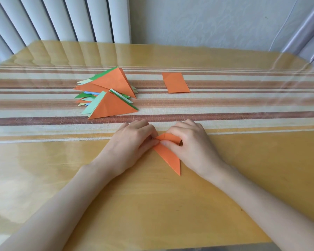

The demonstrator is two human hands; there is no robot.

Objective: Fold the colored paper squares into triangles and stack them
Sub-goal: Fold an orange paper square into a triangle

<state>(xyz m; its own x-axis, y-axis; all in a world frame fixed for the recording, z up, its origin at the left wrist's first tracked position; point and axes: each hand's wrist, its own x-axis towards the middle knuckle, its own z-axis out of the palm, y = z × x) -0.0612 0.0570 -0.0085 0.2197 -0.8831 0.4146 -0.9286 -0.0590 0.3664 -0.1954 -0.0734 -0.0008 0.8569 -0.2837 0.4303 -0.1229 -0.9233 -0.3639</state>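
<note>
An orange paper (169, 154) lies partly folded on the wooden table, its pointed end toward me. My left hand (130, 142) pinches its upper left corner. My right hand (190, 142) pinches the raised, curved upper flap, and both hands cover much of the sheet. Beyond my left hand sits a loose pile of folded triangles (109, 93) in orange, green, pale green and blue, with orange triangles on top. A flat orange paper sheet (175, 82) lies alone to the pile's right.
A striped cloth runner (243, 105) under a glossy clear cover crosses the table (152, 205). A white radiator (62, 17) and a wall stand behind the table's far edge. A curtain (308, 33) hangs at the right.
</note>
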